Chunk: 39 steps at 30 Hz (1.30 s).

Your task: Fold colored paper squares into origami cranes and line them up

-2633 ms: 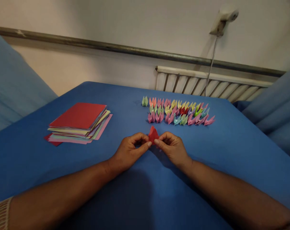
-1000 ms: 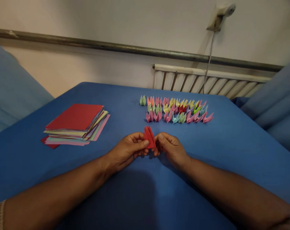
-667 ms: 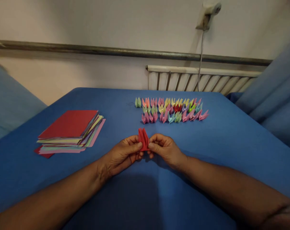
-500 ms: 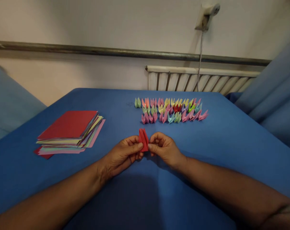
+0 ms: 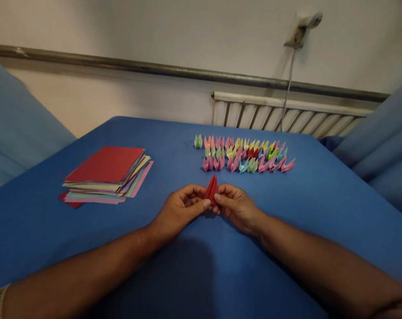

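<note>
A small red folded paper (image 5: 212, 188) stands upright between my two hands, its narrow tip pointing up and several pleats showing along its front. My left hand (image 5: 184, 204) pinches its lower left side with thumb and fingers. My right hand (image 5: 237, 207) grips the lower right side, the thumb lying across the front near the base. Part of the paper's bottom is hidden behind my fingertips. Just beyond my hands, origami cranes (image 5: 233, 164) in pink, yellow, green, blue and red stand in three rows.
A stack of coloured paper sheets (image 5: 106, 165), red on top, lies to the left on the blue table (image 5: 161, 274). Behind the table are a radiator (image 5: 287, 104), a pipe (image 5: 147, 67) and a wall socket with a cord (image 5: 298, 35). Blue curtains (image 5: 387, 146) hang at both sides.
The red paper has turned in my hands, and its top now shows as a single narrow point. My right thumb has come onto its front. The view has shifted slightly left.
</note>
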Each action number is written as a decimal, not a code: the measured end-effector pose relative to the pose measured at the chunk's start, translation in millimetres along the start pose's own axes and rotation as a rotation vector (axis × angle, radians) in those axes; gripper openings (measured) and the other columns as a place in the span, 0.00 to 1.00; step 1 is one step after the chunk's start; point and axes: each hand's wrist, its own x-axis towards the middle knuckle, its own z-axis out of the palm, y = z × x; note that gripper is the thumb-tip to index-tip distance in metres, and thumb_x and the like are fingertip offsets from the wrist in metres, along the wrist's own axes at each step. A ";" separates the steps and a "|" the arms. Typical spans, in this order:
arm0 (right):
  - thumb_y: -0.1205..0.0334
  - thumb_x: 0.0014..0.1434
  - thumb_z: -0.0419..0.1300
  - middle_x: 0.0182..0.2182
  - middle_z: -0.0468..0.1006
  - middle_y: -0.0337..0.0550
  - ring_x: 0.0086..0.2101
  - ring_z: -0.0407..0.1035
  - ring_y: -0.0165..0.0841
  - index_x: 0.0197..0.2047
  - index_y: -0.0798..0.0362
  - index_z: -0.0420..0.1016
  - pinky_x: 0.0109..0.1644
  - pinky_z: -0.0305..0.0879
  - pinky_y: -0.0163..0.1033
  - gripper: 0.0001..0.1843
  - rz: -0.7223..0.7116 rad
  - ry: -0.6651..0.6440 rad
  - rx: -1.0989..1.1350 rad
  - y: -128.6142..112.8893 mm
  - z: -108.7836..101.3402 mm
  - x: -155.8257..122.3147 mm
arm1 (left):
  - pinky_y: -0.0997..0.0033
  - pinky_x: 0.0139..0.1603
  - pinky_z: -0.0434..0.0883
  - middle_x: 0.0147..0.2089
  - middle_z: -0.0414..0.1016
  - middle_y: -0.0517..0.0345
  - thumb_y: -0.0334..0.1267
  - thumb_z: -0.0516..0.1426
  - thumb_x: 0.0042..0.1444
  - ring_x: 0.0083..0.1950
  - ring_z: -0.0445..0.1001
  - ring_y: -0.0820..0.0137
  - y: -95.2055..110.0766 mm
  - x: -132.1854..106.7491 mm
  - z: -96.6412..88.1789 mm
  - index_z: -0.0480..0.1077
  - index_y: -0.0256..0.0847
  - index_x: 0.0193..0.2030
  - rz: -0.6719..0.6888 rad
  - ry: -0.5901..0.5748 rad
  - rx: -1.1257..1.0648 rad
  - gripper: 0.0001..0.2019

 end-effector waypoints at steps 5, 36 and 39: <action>0.55 0.50 0.71 0.28 0.80 0.38 0.28 0.73 0.27 0.35 0.53 0.76 0.33 0.67 0.32 0.14 0.086 -0.085 0.064 -1.5 -6.6 -0.6 | 0.68 0.42 0.72 0.32 0.77 0.59 0.41 0.65 0.50 0.34 0.76 0.71 -0.9 -1.5 1.6 0.69 0.37 0.39 0.005 -0.037 -0.094 0.14; 0.52 0.54 0.68 0.24 0.77 0.35 0.26 0.72 0.27 0.32 0.51 0.74 0.32 0.68 0.35 0.12 -0.154 0.014 -0.297 4.5 -0.7 -2.2 | 0.70 0.41 0.72 0.35 0.76 0.59 0.38 0.66 0.45 0.36 0.75 0.73 -8.2 8.2 -4.4 0.72 0.38 0.36 0.015 0.049 0.015 0.13; 0.51 0.55 0.67 0.25 0.78 0.36 0.24 0.73 0.27 0.35 0.52 0.73 0.30 0.68 0.33 0.14 -0.155 0.026 -0.308 7.5 1.2 -2.7 | 0.73 0.37 0.71 0.30 0.75 0.61 0.38 0.66 0.45 0.31 0.73 0.74 -9.1 8.6 -5.3 0.72 0.37 0.31 0.015 0.079 0.045 0.09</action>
